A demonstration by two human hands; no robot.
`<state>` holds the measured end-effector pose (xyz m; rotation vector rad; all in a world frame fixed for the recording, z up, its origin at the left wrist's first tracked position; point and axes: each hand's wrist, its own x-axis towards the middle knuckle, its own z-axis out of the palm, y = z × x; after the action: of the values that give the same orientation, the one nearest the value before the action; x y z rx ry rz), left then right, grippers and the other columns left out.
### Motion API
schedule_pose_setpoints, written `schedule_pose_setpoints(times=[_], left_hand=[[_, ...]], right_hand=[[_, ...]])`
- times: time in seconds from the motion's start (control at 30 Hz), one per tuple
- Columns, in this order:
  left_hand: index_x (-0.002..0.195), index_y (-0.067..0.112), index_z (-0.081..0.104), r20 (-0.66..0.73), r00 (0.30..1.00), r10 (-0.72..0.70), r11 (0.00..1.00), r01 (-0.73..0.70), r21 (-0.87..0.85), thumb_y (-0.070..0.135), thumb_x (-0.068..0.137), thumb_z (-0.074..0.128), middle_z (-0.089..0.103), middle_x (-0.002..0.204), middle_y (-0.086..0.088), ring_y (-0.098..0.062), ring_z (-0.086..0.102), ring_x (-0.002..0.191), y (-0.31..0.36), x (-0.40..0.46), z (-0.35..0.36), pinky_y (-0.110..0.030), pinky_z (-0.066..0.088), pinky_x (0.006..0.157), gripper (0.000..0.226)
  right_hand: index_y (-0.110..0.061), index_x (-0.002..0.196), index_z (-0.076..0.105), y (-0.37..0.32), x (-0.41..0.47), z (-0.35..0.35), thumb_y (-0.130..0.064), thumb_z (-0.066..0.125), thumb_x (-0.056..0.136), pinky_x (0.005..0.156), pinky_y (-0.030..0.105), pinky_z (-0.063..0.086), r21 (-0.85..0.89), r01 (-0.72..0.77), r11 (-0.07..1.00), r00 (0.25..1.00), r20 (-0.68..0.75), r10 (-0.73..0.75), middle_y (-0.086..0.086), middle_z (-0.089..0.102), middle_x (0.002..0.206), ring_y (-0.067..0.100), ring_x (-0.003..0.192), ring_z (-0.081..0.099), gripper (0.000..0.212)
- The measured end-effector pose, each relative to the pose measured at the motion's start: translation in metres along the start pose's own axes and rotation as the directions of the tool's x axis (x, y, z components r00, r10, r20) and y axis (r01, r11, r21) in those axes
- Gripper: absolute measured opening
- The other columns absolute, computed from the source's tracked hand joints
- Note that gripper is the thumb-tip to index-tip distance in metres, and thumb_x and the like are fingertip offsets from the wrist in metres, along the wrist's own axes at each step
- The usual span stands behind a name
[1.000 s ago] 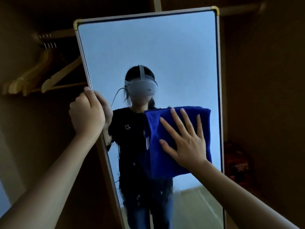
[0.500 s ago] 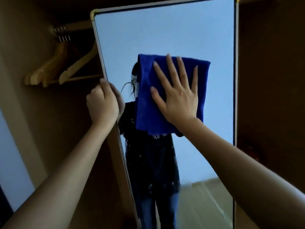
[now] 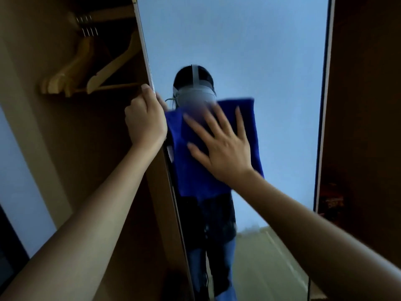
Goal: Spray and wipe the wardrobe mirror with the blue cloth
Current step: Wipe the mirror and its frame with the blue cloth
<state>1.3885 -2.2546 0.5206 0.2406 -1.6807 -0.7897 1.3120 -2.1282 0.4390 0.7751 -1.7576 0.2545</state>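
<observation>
A tall wardrobe mirror point(image 3: 282, 72) in a pale metal frame fills the middle of the view and reflects a person. My right hand point(image 3: 225, 148) lies flat with spread fingers on a folded blue cloth point(image 3: 195, 177), pressing it against the glass near the mirror's left side. My left hand point(image 3: 145, 120) grips the mirror's left edge at about the same height, fingers curled round the frame. No spray bottle is in view.
Several wooden hangers point(image 3: 91, 68) hang on a rail inside the open wardrobe to the left. A brown wardrobe panel point(image 3: 364, 105) stands to the right of the mirror. Fine droplets mark the lower glass point(image 3: 217, 224).
My right hand has slid the blue cloth down and to the left across the glass, after moving up from lower on the mirror. My left hand keeps its grip on the frame.
</observation>
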Motion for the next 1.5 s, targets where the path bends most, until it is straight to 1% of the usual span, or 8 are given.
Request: schedule_pose_setpoints(times=[0.07,0.2,0.63,0.83,1.0,1.17,1.33,1.5], left_hand=[[0.068,0.02,0.05,0.038,0.999,-0.025,0.998,0.027,-0.055,0.037,0.105,0.024,0.052,0.062,0.005,-0.004,0.05,0.049,-0.002,0.001,-0.002,-0.02,0.039,0.052,0.048],[0.067,0.022,0.048,0.062,0.997,-0.053,0.994,0.059,-0.094,0.042,0.104,0.023,0.052,0.063,0.006,-0.004,0.048,0.049,-0.002,0.006,-0.005,-0.019,0.037,0.052,0.049],[0.061,0.027,0.035,-0.004,0.998,-0.057,0.998,0.056,-0.021,0.034,0.106,0.025,0.038,0.062,0.012,0.026,0.04,0.043,0.012,-0.001,-0.007,0.001,0.034,0.05,0.047],[0.061,0.019,0.043,-0.022,1.0,-0.009,0.999,0.01,0.037,0.029,0.106,0.028,0.043,0.061,0.01,0.016,0.047,0.045,0.006,-0.001,-0.007,-0.001,0.036,0.05,0.049],[0.09,0.002,0.065,-0.057,0.998,0.028,0.998,-0.025,0.061,0.02,0.105,0.031,0.051,0.071,0.003,-0.005,0.046,0.071,-0.001,-0.001,-0.003,-0.004,0.034,0.054,0.041],[0.059,0.023,0.04,-0.038,0.997,0.068,0.994,-0.065,0.083,0.021,0.105,0.029,0.042,0.056,0.009,0.01,0.048,0.045,-0.01,-0.005,0.001,-0.007,0.036,0.049,0.048],[0.06,0.02,0.047,-0.014,0.995,0.099,0.993,-0.098,0.062,0.026,0.105,0.028,0.049,0.053,0.006,0.003,0.05,0.043,-0.028,-0.013,0.002,-0.013,0.039,0.047,0.049],[0.079,0.006,0.062,-0.04,0.994,0.107,0.987,-0.101,0.128,0.022,0.104,0.033,0.053,0.067,0.004,0.005,0.045,0.049,-0.032,-0.027,0.003,-0.002,0.036,0.053,0.042]], right_hand=[[-0.038,0.153,0.019,0.001,0.042,-0.012,-0.058,0.03,0.098,0.118,0.051,-0.008,0.012,-0.037,0.999,0.999,-0.023,0.037,-0.004,0.014,0.163,0.019,0.151,0.007,0.06],[-0.036,0.155,0.016,-0.011,0.07,-0.016,-0.057,0.025,0.099,0.119,0.054,-0.006,0.006,-0.084,0.996,0.995,-0.044,0.084,-0.003,0.011,0.164,0.021,0.151,0.005,0.06],[-0.036,0.153,0.022,-0.057,-0.076,0.034,-0.054,0.038,0.098,0.119,0.053,-0.004,0.022,0.022,1.0,0.999,0.038,-0.023,-0.005,0.011,0.162,0.016,0.15,0.002,0.06],[-0.038,0.152,0.019,-0.057,-0.106,0.042,-0.055,0.033,0.098,0.119,0.051,-0.008,-0.004,0.074,0.997,0.993,0.087,-0.074,-0.008,0.007,0.161,0.014,0.15,-0.004,0.059],[-0.039,0.153,0.014,-0.044,-0.078,0.034,-0.052,0.027,0.101,0.119,0.05,-0.011,-0.019,0.096,0.995,0.989,0.112,-0.093,-0.007,0.005,0.163,0.015,0.15,-0.007,0.055],[-0.038,0.153,0.019,-0.024,-0.001,0.008,-0.051,0.03,0.101,0.119,0.051,-0.006,0.029,-0.067,0.997,0.998,-0.009,0.067,-0.005,0.015,0.163,0.017,0.15,0.008,0.055],[-0.036,0.154,0.017,-0.035,-0.018,0.013,-0.05,0.032,0.102,0.119,0.053,-0.007,0.061,-0.102,0.993,0.995,-0.014,0.103,-0.003,0.012,0.163,0.018,0.151,0.004,0.057],[-0.038,0.153,0.019,-0.051,-0.09,0.038,-0.052,0.034,0.1,0.119,0.052,-0.007,0.046,-0.009,0.999,0.998,0.07,0.006,-0.005,0.008,0.162,0.015,0.15,0.0,0.057]])
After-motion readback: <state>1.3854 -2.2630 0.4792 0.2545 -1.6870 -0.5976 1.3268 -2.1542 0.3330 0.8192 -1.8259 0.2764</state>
